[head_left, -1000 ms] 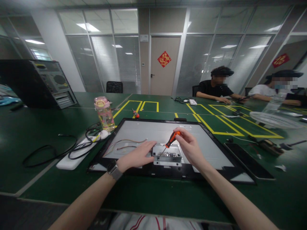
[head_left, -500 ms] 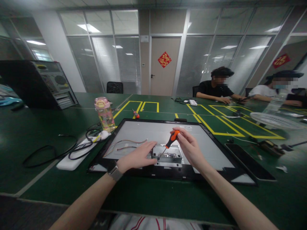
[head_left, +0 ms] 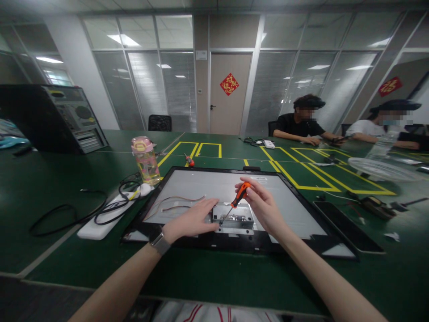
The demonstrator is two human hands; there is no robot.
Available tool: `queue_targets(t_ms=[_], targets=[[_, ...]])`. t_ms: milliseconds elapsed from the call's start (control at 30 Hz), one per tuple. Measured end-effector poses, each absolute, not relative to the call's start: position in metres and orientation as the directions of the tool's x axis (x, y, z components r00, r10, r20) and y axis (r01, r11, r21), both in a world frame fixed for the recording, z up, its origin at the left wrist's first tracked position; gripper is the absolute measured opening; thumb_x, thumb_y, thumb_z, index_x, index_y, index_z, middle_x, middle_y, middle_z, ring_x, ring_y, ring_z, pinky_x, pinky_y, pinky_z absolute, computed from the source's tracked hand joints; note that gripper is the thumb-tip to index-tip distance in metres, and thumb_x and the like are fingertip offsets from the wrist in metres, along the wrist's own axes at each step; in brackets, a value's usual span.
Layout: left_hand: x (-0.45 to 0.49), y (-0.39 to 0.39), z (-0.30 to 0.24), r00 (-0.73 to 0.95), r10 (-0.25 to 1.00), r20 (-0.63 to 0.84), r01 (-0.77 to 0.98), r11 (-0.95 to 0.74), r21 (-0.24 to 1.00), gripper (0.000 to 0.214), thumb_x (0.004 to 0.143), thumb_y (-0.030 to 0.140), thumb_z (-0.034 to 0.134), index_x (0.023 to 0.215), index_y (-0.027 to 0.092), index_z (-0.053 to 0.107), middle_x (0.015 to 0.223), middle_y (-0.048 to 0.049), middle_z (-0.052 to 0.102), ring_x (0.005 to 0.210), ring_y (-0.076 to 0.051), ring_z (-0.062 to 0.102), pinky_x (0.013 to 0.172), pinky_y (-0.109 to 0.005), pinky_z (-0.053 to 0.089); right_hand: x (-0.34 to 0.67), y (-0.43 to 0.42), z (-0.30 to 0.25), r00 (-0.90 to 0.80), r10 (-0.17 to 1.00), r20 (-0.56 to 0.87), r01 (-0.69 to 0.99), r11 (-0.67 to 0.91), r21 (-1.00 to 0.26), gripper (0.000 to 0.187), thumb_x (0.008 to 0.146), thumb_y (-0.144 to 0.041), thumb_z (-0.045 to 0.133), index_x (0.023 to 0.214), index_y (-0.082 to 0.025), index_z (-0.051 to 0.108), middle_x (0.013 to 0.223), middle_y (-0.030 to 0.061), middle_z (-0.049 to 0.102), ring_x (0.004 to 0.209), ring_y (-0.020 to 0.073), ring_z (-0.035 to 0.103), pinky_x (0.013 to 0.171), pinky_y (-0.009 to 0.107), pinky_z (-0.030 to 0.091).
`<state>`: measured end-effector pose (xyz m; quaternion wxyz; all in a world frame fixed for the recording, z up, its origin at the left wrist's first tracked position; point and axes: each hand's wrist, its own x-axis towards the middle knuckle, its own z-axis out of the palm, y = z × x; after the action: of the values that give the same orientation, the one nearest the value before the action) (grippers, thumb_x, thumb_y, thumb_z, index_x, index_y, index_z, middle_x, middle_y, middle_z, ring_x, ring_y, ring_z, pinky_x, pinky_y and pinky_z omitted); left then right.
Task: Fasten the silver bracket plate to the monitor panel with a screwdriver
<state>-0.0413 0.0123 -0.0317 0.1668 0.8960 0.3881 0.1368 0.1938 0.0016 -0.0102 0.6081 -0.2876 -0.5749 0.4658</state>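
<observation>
Some way short of done, seemingly, with metal bracket (head_left: 238, 223) on panel (head_left: 301, 208), screwdriver (head_left: 240, 197) clamped in right hand (head_left: 264, 205) at bracket's eight o'clock, left hand (head_left: 192, 218) at nine, thumb and fingers apart.

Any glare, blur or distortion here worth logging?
Head view: edges look stretched, the computer case at left leaning outward; head view: bright light patches show in the glass partition; head view: the screwdriver reads clearly, but its tip is too small and soft against the metal bracket.

Black computer tower (head_left: 36, 118), pink-lidded bottle (head_left: 146, 162) and, near it, apparently a white power strip (head_left: 95, 227).
</observation>
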Motion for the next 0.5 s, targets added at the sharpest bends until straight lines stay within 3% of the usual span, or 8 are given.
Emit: queue_targets(t_ms=[167,333,500], targets=[[-0.0419,0.0125,-0.0317,0.66,0.744,0.108,0.65,-0.637,0.416,0.07,0.086,0.043,0.061,0.144,0.016,0.034,0.149,-0.0147,0.039,0.138,-0.028,0.036,0.117,-0.043,0.019,0.1956,0.0044,-0.0162,-0.052,0.9,0.432,-0.172,0.418,-0.892,0.029,0.082,-0.041,0.069,0.109,-0.03,0.07,0.094,0.0017,0.069,0.09,0.02,0.063,0.092,0.04,0.047],[-0.0408,0.0112,-0.0288,0.65,0.754,0.092,0.661,-0.621,0.421,0.07,0.085,0.043,0.061,0.144,0.016,0.034,0.15,-0.0145,0.038,0.139,-0.029,0.033,0.117,-0.044,0.02,0.1977,0.0068,-0.0189,-0.039,0.881,0.472,-0.104,0.466,-0.879,0.027,0.086,-0.041,0.065,0.11,-0.031,0.069,0.105,0.0028,0.067,0.098,0.021,0.06,0.094,0.04,0.045],[-0.041,0.0111,-0.0294,0.65,0.755,0.088,0.664,-0.621,0.418,0.069,0.086,0.041,0.061,0.145,0.016,0.034,0.15,-0.0135,0.039,0.139,-0.029,0.033,0.118,-0.044,0.019,0.1982,0.006,-0.0147,-0.044,0.872,0.487,-0.068,0.484,-0.872,0.028,0.087,-0.041,0.065,0.113,-0.031,0.068,0.101,0.0021,0.067,0.095,0.0199,0.06,0.092,0.037,0.046]])
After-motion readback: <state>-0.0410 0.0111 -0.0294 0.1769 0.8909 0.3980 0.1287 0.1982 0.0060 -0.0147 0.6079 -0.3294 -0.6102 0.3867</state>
